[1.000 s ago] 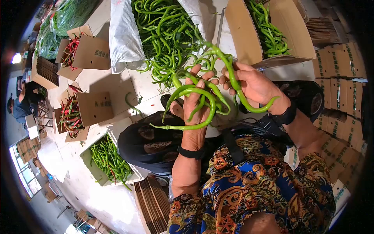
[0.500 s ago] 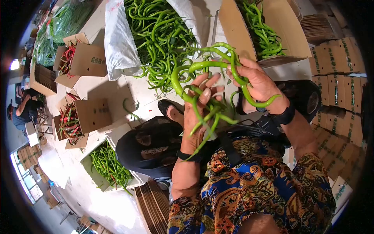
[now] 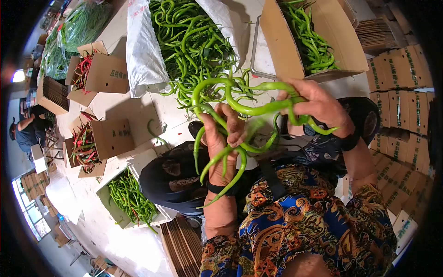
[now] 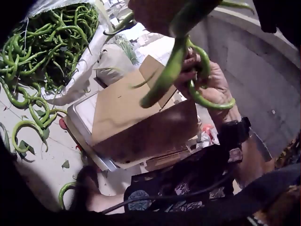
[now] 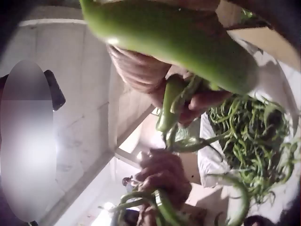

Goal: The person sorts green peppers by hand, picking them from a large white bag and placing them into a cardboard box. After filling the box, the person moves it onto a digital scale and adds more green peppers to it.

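My left hand [image 3: 216, 138] holds several long green chili peppers [image 3: 237, 173] whose curved ends hang down over the wrist. To its right, my right hand [image 3: 325, 104] grips more green chili peppers [image 3: 265, 110], stretching left across the gap toward the left hand. One pepper end curls out below the right palm. In the right wrist view a thick pepper [image 5: 174, 37] lies across the right hand [image 5: 141, 70], with the left hand [image 5: 164, 174] below it. Beyond both hands, a heap of green chili peppers [image 3: 191, 46] spills from a white woven sack [image 3: 146, 64].
A cardboard box [image 3: 339, 46] with green peppers stands at the upper right. At left are two boxes of red peppers [image 3: 85, 143] and a white box [image 3: 110, 203] of green ones. Flattened cardboard [image 3: 182, 244] lies by the left knee; stacked cartons [image 3: 397, 111] line the right.
The right hand has moved slightly right and down, its peppers now extending left toward the other hand. The left hand's fingers have curled in, and the peppers in it have shifted.
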Tool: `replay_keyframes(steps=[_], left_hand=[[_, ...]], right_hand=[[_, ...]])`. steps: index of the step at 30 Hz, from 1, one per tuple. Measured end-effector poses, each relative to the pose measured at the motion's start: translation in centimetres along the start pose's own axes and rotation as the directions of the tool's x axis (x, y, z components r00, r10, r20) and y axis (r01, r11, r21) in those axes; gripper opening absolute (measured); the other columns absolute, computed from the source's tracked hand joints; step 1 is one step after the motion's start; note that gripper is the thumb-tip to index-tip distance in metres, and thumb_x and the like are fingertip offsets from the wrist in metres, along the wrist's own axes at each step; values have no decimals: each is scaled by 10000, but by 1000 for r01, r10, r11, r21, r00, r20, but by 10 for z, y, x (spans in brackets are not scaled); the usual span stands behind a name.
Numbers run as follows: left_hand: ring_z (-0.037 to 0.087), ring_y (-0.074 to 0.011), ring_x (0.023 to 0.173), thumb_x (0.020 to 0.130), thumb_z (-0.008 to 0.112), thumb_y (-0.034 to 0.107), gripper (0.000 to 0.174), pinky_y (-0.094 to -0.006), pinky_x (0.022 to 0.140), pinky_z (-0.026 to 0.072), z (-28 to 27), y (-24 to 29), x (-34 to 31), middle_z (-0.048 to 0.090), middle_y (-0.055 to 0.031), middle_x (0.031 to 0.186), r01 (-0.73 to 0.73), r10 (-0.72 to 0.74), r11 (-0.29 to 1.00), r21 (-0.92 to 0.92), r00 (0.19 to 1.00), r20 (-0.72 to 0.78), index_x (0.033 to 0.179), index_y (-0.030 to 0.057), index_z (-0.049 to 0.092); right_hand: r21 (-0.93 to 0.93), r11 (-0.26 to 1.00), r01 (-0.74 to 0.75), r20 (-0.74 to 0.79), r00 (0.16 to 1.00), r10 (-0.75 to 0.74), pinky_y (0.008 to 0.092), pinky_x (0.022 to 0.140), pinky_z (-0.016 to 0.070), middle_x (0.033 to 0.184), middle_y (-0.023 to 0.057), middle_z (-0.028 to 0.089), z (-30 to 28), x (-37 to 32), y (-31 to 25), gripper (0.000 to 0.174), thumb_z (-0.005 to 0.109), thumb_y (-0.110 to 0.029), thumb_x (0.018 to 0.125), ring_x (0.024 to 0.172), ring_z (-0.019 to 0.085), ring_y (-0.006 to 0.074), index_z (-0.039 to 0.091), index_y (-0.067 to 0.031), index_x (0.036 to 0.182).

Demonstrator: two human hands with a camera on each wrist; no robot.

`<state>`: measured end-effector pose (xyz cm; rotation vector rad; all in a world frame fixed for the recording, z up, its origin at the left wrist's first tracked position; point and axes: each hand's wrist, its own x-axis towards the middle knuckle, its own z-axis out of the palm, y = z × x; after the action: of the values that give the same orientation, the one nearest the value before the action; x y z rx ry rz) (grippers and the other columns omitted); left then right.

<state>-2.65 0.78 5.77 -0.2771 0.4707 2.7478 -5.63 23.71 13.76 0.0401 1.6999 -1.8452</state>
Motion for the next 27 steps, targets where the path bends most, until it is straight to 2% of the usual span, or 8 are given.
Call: replay_keyframes(steps=[2, 8, 11, 15, 17, 19, 22, 27], left_hand=[[331, -55, 384, 883, 435, 656, 556, -180, 312, 266, -7, 3, 4, 427, 3, 592, 51, -45, 987, -152, 998, 39, 844, 103, 478], [345, -64, 393, 899, 426, 640, 549, -182, 324, 271, -12, 0, 5, 432, -3, 594, 78, -78, 997, -3, 997, -26, 895, 97, 503], [346, -74, 473, 918, 482, 561, 460, -191, 371, 293, -12, 0, 9, 415, 0, 650, 6, -16, 996, -84, 992, -126, 972, 106, 524], [314, -72, 490, 931, 487, 528, 432, -185, 403, 287, -20, 2, 17, 356, 14, 653, -86, 70, 988, -125, 989, -131, 971, 99, 520], [315, -73, 489, 939, 482, 516, 429, -185, 404, 289, -18, -1, 16, 390, 5, 670, -82, 68, 993, -88, 987, -148, 998, 93, 525], [329, -76, 500, 944, 486, 498, 427, -184, 401, 287, -17, -4, 15, 439, -10, 701, -75, 69, 996, -41, 988, -137, 1044, 85, 525], [337, -73, 514, 948, 505, 459, 392, -184, 412, 293, -12, -9, 14, 452, -12, 725, -86, 87, 996, 8, 985, -146, 1055, 82, 523], [321, -65, 513, 949, 519, 427, 360, -182, 422, 298, -13, -14, 14, 445, -6, 759, -74, 90, 988, 132, 988, -122, 1069, 88, 526]], right_hand=[[150, 988, 26, 1, 1000, -27, 236, 815, 462, 1020, 51, 602, -16, -6, 5, 390, 554, -8, 788, 885, 588, 113, 522, 26, 1175], [227, 973, 29, 48, 998, -41, 228, 677, 454, 932, 68, 595, -20, -12, 9, 370, 637, -153, 819, 760, 581, 123, 539, -5, 1143], [659, 750, 56, 181, 956, -229, 236, 608, 422, 890, 62, 581, -32, -4, 30, 360, 635, -211, 859, 689, 532, 119, 538, -22, 1151], [719, 669, 189, 11, 959, -283, 261, 589, 402, 820, 57, 543, -30, 4, 23, 277, 552, -253, 934, 655, 499, 138, 535, -12, 1070], [698, 703, 138, 98, 954, -284, 265, 626, 407, 827, 57, 543, -39, 3, 20, 302, 546, -276, 936, 679, 491, 140, 529, 11, 1028], [819, 567, 89, 116, 942, -314, 269, 634, 416, 861, 66, 559, -37, 4, 14, 286, 552, -266, 932, 705, 489, 136, 536, -3, 1044], [817, 536, 213, -25, 941, -337, 270, 661, 432, 922, 84, 575, -38, 3, 9, 273, 569, -248, 921, 754, 506, 138, 541, -15, 1061], [301, 684, 664, -377, 742, -554, 259, 698, 447, 998, 101, 584, -56, -17, -36, 322, 577, -206, 900, 835, 548, 135, 536, -20, 1160]])
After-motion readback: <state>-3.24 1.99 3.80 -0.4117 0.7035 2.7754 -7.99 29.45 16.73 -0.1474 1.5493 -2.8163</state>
